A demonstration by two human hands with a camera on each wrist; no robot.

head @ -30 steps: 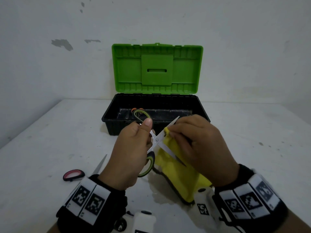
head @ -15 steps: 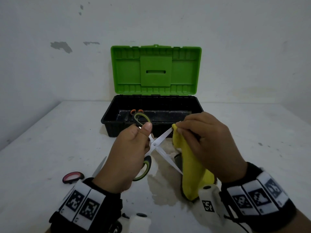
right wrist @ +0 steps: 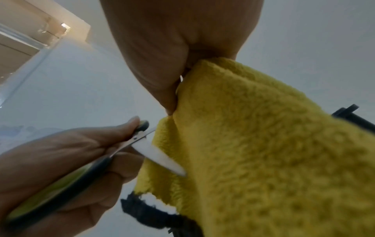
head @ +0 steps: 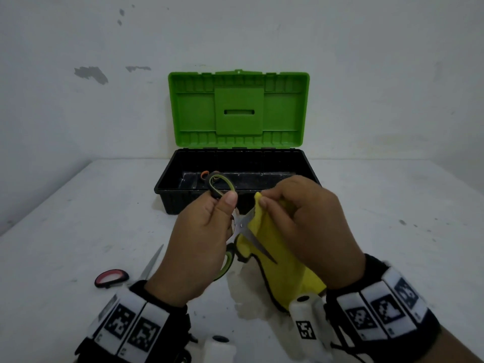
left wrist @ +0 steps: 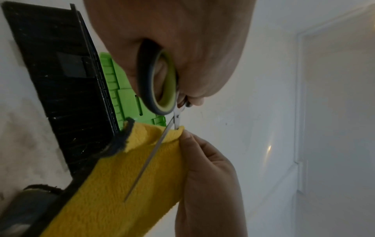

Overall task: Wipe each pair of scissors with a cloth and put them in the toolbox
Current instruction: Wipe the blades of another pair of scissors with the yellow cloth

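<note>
My left hand (head: 201, 237) grips the green-and-black handles of a pair of scissors (head: 246, 229), whose blades stand spread apart over the table. My right hand (head: 301, 218) pinches a yellow cloth (head: 282, 260) with a dark hem around the upper blade near the pivot. The lower blade lies bare against the cloth (left wrist: 129, 181). In the right wrist view the scissors (right wrist: 160, 157) point into the cloth (right wrist: 263, 144). Behind stands the black toolbox (head: 167, 189) with its green lid (head: 238, 111) raised. Orange scissor handles (head: 204, 174) show inside it.
A pair of red-handled scissors (head: 112, 277) lies on the white table (head: 78, 218) at the near left, partly hidden by my left wrist. A white wall rises right behind the toolbox. Wrist bands with printed markers sit on both forearms.
My right hand has slid the cloth back along the upper blade from its tip to the pivot. The left hand keeps the scissors in nearly the same place.
</note>
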